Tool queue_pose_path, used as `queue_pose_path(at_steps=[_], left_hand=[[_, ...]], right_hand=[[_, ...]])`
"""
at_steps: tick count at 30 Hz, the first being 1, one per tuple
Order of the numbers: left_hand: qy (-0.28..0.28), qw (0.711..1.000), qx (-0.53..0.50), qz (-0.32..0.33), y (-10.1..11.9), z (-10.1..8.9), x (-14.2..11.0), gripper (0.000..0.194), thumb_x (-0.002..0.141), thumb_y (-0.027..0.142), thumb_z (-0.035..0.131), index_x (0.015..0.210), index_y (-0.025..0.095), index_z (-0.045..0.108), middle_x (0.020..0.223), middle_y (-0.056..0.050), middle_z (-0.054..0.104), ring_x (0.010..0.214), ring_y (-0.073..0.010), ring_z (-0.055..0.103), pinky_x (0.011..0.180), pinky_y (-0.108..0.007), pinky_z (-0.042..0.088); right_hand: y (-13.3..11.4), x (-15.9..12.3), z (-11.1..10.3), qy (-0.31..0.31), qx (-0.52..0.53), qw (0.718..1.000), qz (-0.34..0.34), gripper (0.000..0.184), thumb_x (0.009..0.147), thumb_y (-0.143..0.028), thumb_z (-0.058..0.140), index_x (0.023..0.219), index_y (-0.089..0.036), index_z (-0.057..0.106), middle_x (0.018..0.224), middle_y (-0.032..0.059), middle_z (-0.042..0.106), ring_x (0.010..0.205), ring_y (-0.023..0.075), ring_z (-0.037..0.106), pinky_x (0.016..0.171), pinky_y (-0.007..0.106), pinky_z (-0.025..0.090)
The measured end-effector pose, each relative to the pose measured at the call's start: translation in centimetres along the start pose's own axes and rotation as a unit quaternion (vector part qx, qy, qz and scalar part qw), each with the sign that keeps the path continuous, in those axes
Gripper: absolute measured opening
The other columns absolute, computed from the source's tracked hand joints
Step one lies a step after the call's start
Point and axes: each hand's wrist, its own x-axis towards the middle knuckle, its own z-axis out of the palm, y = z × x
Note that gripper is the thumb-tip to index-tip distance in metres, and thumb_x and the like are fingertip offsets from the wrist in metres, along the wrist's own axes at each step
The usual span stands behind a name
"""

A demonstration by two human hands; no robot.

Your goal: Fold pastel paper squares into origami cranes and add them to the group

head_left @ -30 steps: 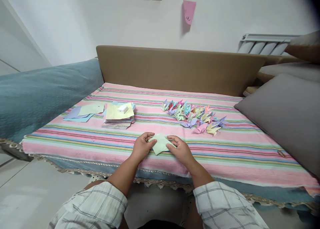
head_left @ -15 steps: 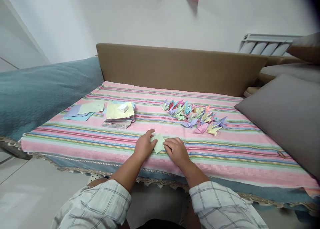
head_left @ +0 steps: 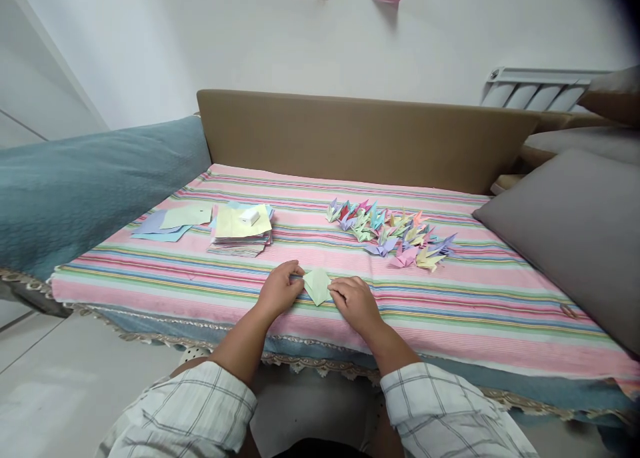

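A small pale green piece of folded origami paper (head_left: 317,287) lies on the striped cloth in front of me, kite-like in outline with a fold line showing. My left hand (head_left: 281,289) is at its left corner, thumb and fingertips closed together on the edge. At the right corner, my right hand (head_left: 355,303) pinches the paper between thumb and curled fingers. Beyond my right hand lies a group of colourful folded paper cranes (head_left: 383,247). Up and to the left stands a stack of square paper sheets (head_left: 239,243), with a small white block (head_left: 250,216) on top.
Loose blue, purple and green sheets (head_left: 173,226) lie left of the stack. The striped cloth (head_left: 450,318) covers a sofa seat, bounded by a teal armrest (head_left: 100,178), a brown backrest (head_left: 350,135) and a grey cushion (head_left: 565,225). A small brown item (head_left: 569,311) rests near the cushion.
My left hand has shifted left, its thumb sliding off the paper's face to its left corner. More of the green paper shows. My right hand stays at the right corner.
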Motion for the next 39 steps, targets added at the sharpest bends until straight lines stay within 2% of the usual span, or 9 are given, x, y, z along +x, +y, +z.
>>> queue_pose_path(at_steps=[5,8,12,19,23,34,39], left_hand=[[-0.015,0.999,0.037,0.003,0.8,0.2,0.1,0.014,0.073,0.028,0.054,0.08,0.02,0.064,0.112,-0.008,0.063,0.118,-0.0236,0.049,0.093,-0.036,0.041],[-0.028,0.996,0.082,0.001,1.3,0.7,0.0,0.017,0.073,0.028,0.055,0.082,0.02,0.067,0.123,-0.008,0.057,0.116,-0.0252,0.05,0.095,-0.038,0.039],[-0.047,0.989,0.137,0.008,1.8,1.5,-0.2,0.024,0.071,0.025,0.056,0.09,0.024,0.069,0.136,-0.004,0.047,0.118,-0.0286,0.046,0.097,-0.043,0.037],[-0.08,0.983,0.164,0.0,2.1,2.1,-0.3,0.034,0.072,0.027,0.056,0.104,0.026,0.066,0.141,-0.002,0.04,0.125,-0.03,0.038,0.1,-0.046,0.031],[-0.085,0.982,0.17,-0.002,2.1,2.1,-0.3,0.035,0.072,0.028,0.056,0.105,0.025,0.066,0.141,-0.003,0.04,0.125,-0.0304,0.038,0.1,-0.047,0.03],[-0.095,0.984,0.148,-0.009,2.6,1.9,-0.4,0.03,0.073,0.031,0.056,0.101,0.03,0.067,0.141,-0.001,0.04,0.125,-0.0298,0.037,0.097,-0.049,0.031],[-0.098,0.987,0.124,0.002,2.4,1.9,-0.3,0.021,0.073,0.031,0.056,0.089,0.03,0.069,0.142,0.0,0.039,0.125,-0.0284,0.037,0.099,-0.048,0.03]], right_hand=[[-0.1,0.1,-0.1,-0.004,-0.002,1.0,0.004,0.018,0.086,-0.021,0.051,0.093,-0.024,0.068,0.1,0.0011,0.068,0.093,0.019,0.055,0.082,0.033,0.04],[-0.2,0.1,-0.1,-0.006,-0.005,1.0,0.006,0.018,0.086,-0.021,0.052,0.093,-0.024,0.068,0.1,0.0011,0.068,0.094,0.0188,0.054,0.083,0.033,0.039],[-0.2,0.0,-0.1,-0.007,-0.006,1.0,0.01,0.018,0.086,-0.023,0.051,0.094,-0.025,0.068,0.101,0.0008,0.068,0.094,0.0191,0.054,0.084,0.033,0.039],[-0.2,0.0,0.1,-0.004,-0.009,1.0,0.019,0.019,0.085,-0.028,0.053,0.099,-0.023,0.066,0.102,0.0035,0.065,0.095,0.021,0.052,0.085,0.035,0.039],[-0.1,0.0,0.3,0.009,-0.019,0.999,0.024,0.024,0.082,-0.027,0.055,0.104,-0.022,0.064,0.102,0.0058,0.062,0.096,0.0225,0.05,0.085,0.036,0.038],[-0.5,0.0,0.0,-0.01,-0.04,0.998,0.049,0.027,0.082,-0.029,0.054,0.107,-0.025,0.063,0.102,0.0047,0.06,0.096,0.0218,0.048,0.084,0.035,0.037],[-0.4,0.1,0.0,-0.019,-0.036,0.998,0.052,0.029,0.081,-0.031,0.055,0.108,-0.025,0.062,0.103,0.0047,0.059,0.096,0.0215,0.048,0.084,0.034,0.037]])
